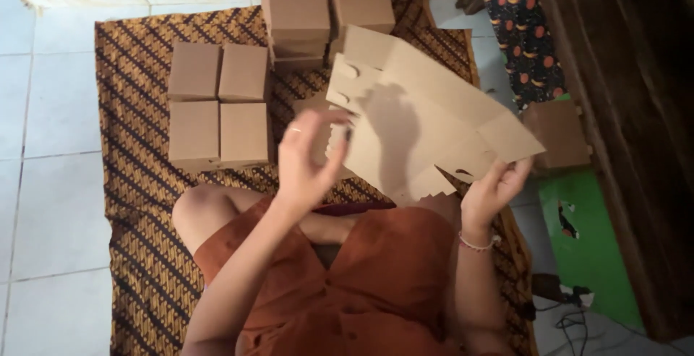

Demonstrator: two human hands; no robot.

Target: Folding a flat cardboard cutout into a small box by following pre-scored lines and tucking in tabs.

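— Brown cardboard, unfolded: flat box blank (426, 121) held up over the lap, tilted, tabbed edges loose toward the left.

— Held how?

— Right hand (495, 186) pinching the lower right corner, fingers closed on the edge. Left hand (307, 157) blurred (mid-motion, probably), fingers spread and half open beside the notched left side, maybe brushing it; hard to tell whether gripping anything.

— Risks?

— Judging from a one-corner grip: sheet could swing or sag, crease along the wrong score line, or slip out. Tabs could bend if caught by the moving left hand.

— Room around?

— Tight ahead. Four folded boxes (219, 103) in a square on the patterned mat (137, 182), just left of the blank; stacked boxes (325, 13) behind, near its upper edge. Swinging the sheet forward could knock either group. One more brown box (557, 135) at right, close under the sheet's far corner, next to a dark wooden frame (622, 146). More open space over the lap and leftward above the white tiled floor (50, 110). Cables (571, 312) low right, well apart from both hands.
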